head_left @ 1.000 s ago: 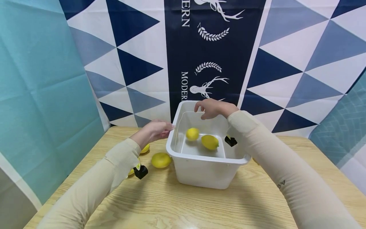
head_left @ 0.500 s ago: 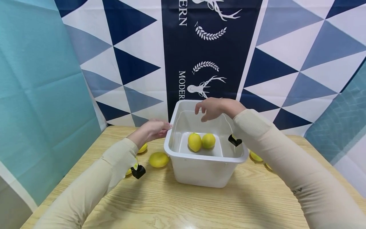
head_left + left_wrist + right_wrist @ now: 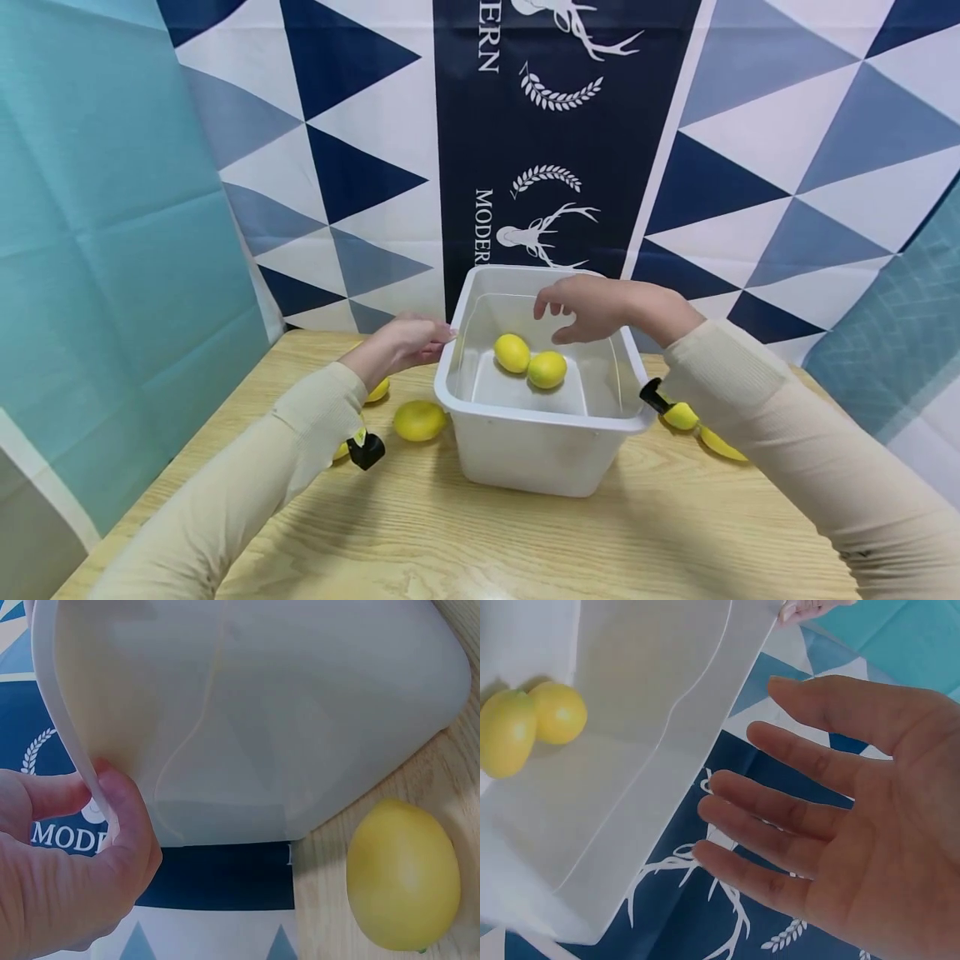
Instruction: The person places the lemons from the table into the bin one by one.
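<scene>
A white plastic bin (image 3: 525, 454) stands on the table. Inside it lie two lemons, one (image 3: 512, 353) touching the other (image 3: 547, 370). My left hand (image 3: 408, 340) pinches the bin's left rim between thumb and fingers, as the left wrist view shows closely. Over the right back part of the bin hovers my right hand (image 3: 600, 308), holding nothing; its fingers are spread and slightly bent in the right wrist view. Just left of the bin a lemon (image 3: 419, 420) rests on the wood, also seen as a large lemon (image 3: 403, 876) beside the bin wall.
More lemons lie behind my left wrist, one (image 3: 381, 389) partly covered. Right of the bin are a lemon (image 3: 680, 417) and another (image 3: 722, 445), partly behind my right sleeve. A patterned curtain (image 3: 375, 183) hangs behind the wooden table (image 3: 420, 533).
The two lemons in the bin have rolled and now lie against each other in a different arrangement. My right hand has shifted right and slightly down. The left hand keeps its grip on the rim.
</scene>
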Demonstrator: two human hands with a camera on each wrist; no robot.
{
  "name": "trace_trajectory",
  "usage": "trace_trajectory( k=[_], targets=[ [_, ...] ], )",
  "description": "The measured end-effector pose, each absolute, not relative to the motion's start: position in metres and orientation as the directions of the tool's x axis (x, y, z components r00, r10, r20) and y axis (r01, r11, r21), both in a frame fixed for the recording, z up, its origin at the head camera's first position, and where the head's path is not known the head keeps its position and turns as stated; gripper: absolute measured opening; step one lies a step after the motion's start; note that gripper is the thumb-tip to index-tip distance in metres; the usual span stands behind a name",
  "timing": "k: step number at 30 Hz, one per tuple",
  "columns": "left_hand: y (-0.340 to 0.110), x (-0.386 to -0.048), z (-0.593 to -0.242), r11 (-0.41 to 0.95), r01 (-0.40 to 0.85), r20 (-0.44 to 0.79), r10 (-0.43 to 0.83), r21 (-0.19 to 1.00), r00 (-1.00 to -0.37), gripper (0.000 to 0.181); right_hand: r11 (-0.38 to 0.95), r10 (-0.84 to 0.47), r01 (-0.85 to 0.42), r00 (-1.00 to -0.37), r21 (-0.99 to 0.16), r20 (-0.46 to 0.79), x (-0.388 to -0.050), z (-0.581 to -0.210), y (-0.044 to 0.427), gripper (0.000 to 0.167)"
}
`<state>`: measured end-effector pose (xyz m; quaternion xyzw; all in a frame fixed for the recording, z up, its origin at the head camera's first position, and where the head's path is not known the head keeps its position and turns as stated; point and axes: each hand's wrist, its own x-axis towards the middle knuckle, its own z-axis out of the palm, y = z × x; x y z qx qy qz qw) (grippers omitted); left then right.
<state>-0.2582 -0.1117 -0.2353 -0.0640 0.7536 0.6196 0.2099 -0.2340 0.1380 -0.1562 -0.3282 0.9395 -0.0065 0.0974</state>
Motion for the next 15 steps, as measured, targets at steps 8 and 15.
trace_trajectory(
  k=[8, 15],
  targets=[
    [-0.112, -0.26, -0.236, 0.221, -0.361, -0.398, 0.155, 0.906, -0.904, 0.044, 0.765, -0.64, -0.639, -0.768, -0.082, 0.013, -0.224, -0.163, 0.166, 0.032],
    [-0.111, -0.26, -0.238, 0.225, -0.364, -0.401, 0.149, 0.904, -0.904, 0.043, 0.795, -0.59, -0.598, -0.801, -0.099, 0.104, -0.219, -0.178, 0.191, 0.034]
  ],
)
